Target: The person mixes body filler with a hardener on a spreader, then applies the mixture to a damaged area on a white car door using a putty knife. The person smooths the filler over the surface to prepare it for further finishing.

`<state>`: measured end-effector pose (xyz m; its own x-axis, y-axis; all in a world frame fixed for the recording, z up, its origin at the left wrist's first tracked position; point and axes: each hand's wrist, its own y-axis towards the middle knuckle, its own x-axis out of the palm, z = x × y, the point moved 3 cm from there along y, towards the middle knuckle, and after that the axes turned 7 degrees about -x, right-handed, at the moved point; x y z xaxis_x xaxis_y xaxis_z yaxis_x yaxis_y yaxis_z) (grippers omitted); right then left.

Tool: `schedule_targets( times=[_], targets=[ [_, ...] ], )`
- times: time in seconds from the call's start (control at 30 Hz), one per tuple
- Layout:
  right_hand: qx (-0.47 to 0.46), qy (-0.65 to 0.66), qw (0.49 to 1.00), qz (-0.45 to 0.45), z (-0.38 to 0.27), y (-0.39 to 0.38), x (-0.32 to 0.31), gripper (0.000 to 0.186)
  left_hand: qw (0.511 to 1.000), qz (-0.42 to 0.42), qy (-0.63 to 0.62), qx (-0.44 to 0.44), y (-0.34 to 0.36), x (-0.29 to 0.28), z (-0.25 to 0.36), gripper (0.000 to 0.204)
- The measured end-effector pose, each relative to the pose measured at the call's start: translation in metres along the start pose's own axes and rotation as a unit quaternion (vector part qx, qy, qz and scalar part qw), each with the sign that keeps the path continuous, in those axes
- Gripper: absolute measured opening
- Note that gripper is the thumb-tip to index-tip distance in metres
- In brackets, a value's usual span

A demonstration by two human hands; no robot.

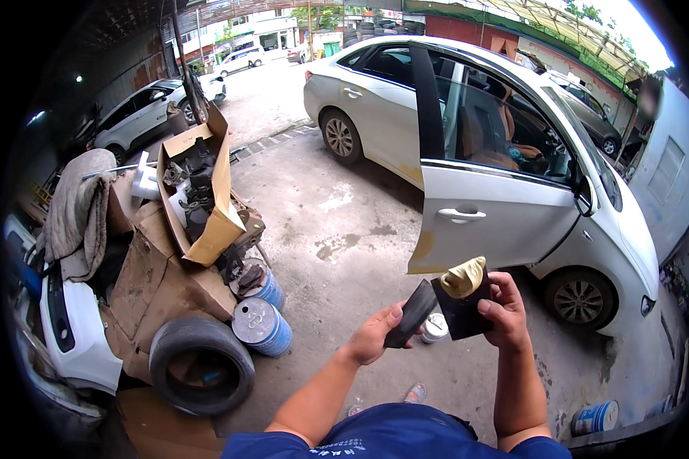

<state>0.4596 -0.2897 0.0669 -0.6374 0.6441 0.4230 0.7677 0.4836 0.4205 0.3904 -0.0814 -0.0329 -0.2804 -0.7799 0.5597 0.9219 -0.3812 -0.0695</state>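
My right hand [505, 310] grips a black flat board [467, 320], thumb on its face. A glossy mound of yellowish putty [464, 278] sits on the board's upper part. In my left hand [379, 333] is a dark rectangular spreader [412, 312], tilted, its edge close to the board. I cannot tell whether the two touch. Behind and below them a small white can [435, 329] stands on the floor. Ahead of my hands is the open front door [497, 218] of a white car [383, 99]. Yellowish patches show on the door's lower corner and along the body.
At left lie a tyre [201, 366], blue-and-white pails [262, 327], flattened cardboard [161, 268], an open carton [220, 218] of dark parts and a white bumper [80, 329]. Another pail [595, 418] is at lower right. More cars are parked behind.
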Motion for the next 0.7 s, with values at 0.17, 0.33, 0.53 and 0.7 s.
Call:
schedule_targets(
  times=[0.17,0.33,0.53,0.7],
  targets=[
    [-0.099,-0.286,0.902,-0.309,-0.014,0.010,0.051,0.043,0.917,-0.245,-0.313,-0.022,-0.025,0.008,-0.012,0.067],
    [-0.061,-0.454,0.846,-0.273,0.001,0.018,0.032,0.046,0.923,-0.210,-0.321,-0.018,-0.020,0.001,-0.019,0.069],
    [-0.141,-0.611,0.772,-0.103,0.025,0.016,0.040,0.039,0.970,0.083,-0.178,0.144,0.003,0.005,-0.014,0.066],
    [-0.096,-0.611,0.772,-0.145,0.048,-0.010,0.040,0.040,0.961,0.187,-0.062,0.197,0.000,-0.010,-0.019,0.056]
  ],
)
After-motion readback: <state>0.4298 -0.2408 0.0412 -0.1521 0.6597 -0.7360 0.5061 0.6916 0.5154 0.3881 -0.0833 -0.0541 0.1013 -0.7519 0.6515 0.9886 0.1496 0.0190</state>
